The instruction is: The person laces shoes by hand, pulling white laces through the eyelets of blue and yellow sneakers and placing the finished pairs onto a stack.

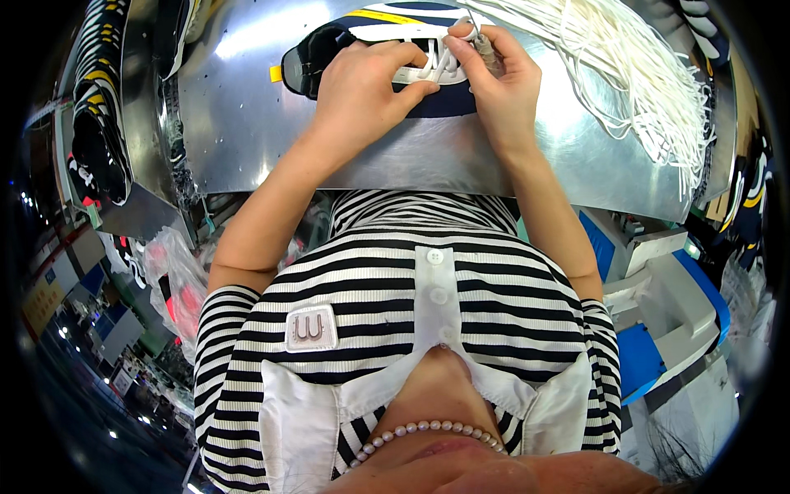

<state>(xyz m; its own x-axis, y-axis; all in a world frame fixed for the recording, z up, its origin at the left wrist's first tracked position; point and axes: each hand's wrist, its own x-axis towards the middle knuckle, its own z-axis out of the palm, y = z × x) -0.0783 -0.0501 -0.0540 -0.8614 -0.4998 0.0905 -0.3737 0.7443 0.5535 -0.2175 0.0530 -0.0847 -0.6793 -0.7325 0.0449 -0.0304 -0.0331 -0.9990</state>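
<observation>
A dark navy sneaker (444,102) with white lace panels and a yellow stripe lies on its sole on the metal table, its opening to the left. White shoelace (445,62) crosses part of its eyelets. My left hand (362,86) grips the shoe, thumb and index finger at either side of the lacing. By the toe end, my right hand (504,78) is closed, thumb and index finger pinching white lace. A thin metal hook with a wrapped, greyish handle (485,54) sits in the same hand, its lower end hidden by the fingers.
The metal table (247,132) carries a large bundle of loose white laces (613,70) at the right. A row of dark shoes (100,90) stands along the left edge. Clear plastic bags (177,272) hang below left; a grey and blue machine (666,288) stands at lower right.
</observation>
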